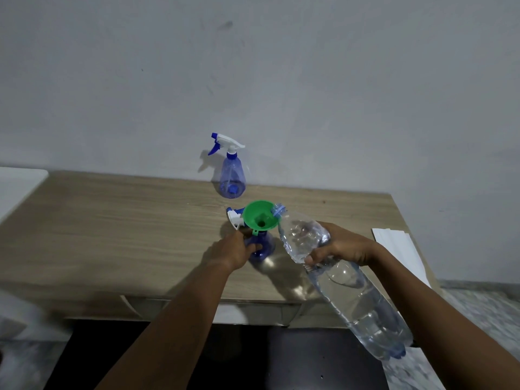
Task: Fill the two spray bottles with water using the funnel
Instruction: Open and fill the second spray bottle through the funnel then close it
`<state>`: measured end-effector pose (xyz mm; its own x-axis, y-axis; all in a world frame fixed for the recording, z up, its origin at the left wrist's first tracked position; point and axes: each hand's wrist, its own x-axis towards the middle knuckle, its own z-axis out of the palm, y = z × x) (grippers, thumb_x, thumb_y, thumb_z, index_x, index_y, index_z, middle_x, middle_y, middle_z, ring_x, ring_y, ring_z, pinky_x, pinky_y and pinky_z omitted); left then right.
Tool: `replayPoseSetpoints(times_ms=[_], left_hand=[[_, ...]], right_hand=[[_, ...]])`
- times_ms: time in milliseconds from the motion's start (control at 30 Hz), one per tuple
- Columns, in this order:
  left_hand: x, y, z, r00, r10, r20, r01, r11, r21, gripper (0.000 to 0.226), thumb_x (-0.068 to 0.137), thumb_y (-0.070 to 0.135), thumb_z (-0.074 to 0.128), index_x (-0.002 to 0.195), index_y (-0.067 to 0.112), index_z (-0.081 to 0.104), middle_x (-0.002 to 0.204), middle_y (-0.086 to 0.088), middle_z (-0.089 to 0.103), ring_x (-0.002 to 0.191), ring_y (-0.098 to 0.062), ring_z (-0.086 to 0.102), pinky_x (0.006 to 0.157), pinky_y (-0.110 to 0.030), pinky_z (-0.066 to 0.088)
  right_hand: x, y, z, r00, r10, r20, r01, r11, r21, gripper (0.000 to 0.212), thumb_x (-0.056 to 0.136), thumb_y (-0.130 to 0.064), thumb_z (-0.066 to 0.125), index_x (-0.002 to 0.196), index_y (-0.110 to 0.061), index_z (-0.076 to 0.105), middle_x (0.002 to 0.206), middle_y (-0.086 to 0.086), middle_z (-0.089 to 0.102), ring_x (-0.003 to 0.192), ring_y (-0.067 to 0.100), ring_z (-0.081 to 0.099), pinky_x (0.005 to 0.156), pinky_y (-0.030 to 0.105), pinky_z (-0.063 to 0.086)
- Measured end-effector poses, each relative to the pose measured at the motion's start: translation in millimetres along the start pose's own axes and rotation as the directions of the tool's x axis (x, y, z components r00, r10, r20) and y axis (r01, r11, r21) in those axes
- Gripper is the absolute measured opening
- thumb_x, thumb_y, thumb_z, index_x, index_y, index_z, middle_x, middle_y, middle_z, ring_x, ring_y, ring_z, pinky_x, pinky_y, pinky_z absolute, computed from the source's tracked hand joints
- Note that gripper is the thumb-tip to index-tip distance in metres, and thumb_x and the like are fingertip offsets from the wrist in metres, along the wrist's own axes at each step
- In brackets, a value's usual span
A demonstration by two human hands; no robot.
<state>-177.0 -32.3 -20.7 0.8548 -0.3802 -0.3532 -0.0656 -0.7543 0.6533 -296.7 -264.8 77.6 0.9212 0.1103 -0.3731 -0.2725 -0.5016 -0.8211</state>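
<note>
Lower centre: spray bottle (pixel 266 246) is grasped by the left hand (pixel 233 251), water bottle (pixel 351 294) by the right hand (pixel 346 246). Its mouth should be centred over the funnel (pixel 253 215); slow tilting is advised.

A pale grey wall (pixel 281 66), scuffed, backs 1 light wood-grain table (pixel 126 220) (a white surface (pixel 17 187) adjoins its far left corner). White sheets (pixel 399 249) lie at its right edge. Mottled grey floor (pixel 478 311) shows at right; light is dim.
</note>
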Motion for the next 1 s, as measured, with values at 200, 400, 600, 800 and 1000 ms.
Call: replayPoseSetpoints(times_ms=[200,400,600,800,1000], left_hand=[[-0.6,1.8,1.1,1.000,0.018,-0.005,-0.018,1.000,-0.019,0.046,0.089,0.038,0.070,0.133,0.033,0.056,0.125,-0.005,0.067,0.114,-0.033,0.062,0.096,-0.039,0.048],[-0.1,1.8,1.3,1.000,0.007,0.005,-0.007,1.000,0.014,0.047,0.088,0.045,0.069,0.132,0.037,0.056,0.126,-0.006,0.067,0.113,-0.034,0.062,0.094,-0.039,0.049],[0.2,0.5,1.6,1.000,0.002,0.007,-0.002,1.000,0.018,0.045,0.088,0.047,0.068,0.131,0.039,0.057,0.124,-0.006,0.068,0.111,-0.034,0.063,0.094,-0.040,0.050],[0.0,0.8,1.7,1.000,-0.001,0.000,0.001,1.000,0.003,0.050,0.087,0.047,0.069,0.134,0.037,0.054,0.127,-0.005,0.066,0.114,-0.034,0.062,0.096,-0.040,0.049],[0.0,0.2,1.0,1.000,0.010,0.009,-0.010,1.000,0.006,0.048,0.088,0.046,0.069,0.134,0.037,0.055,0.127,-0.003,0.067,0.114,-0.032,0.062,0.096,-0.040,0.049]], right_hand=[[-1.6,-2.4,-1.4,0.999,0.032,0.018,-0.032,0.999,0.008,0.055,0.077,-0.013,0.084,0.120,-0.038,0.060,0.096,-0.010,0.078,0.087,0.017,0.074,0.085,0.045,0.059],[0.8,1.3,-2.2,0.998,0.048,0.033,-0.049,0.998,0.027,0.059,0.068,-0.026,0.087,0.122,-0.032,0.063,0.109,0.011,0.076,0.102,0.040,0.072,0.093,0.067,0.053],[1.3,-0.4,-5.4,0.995,0.091,0.048,-0.092,0.996,0.020,0.066,0.061,-0.033,0.088,0.121,-0.025,0.062,0.104,0.015,0.077,0.100,0.046,0.071,0.091,0.067,0.055],[3.1,-2.7,-9.0,0.993,0.099,0.057,-0.098,0.995,-0.010,0.058,0.066,-0.029,0.087,0.119,-0.022,0.064,0.101,0.016,0.077,0.098,0.047,0.071,0.088,0.063,0.058],[4.5,-4.1,-10.6,0.988,0.132,0.080,-0.130,0.991,-0.028,0.064,0.069,-0.027,0.086,0.128,-0.017,0.062,0.104,0.017,0.077,0.098,0.046,0.072,0.084,0.055,0.060]])
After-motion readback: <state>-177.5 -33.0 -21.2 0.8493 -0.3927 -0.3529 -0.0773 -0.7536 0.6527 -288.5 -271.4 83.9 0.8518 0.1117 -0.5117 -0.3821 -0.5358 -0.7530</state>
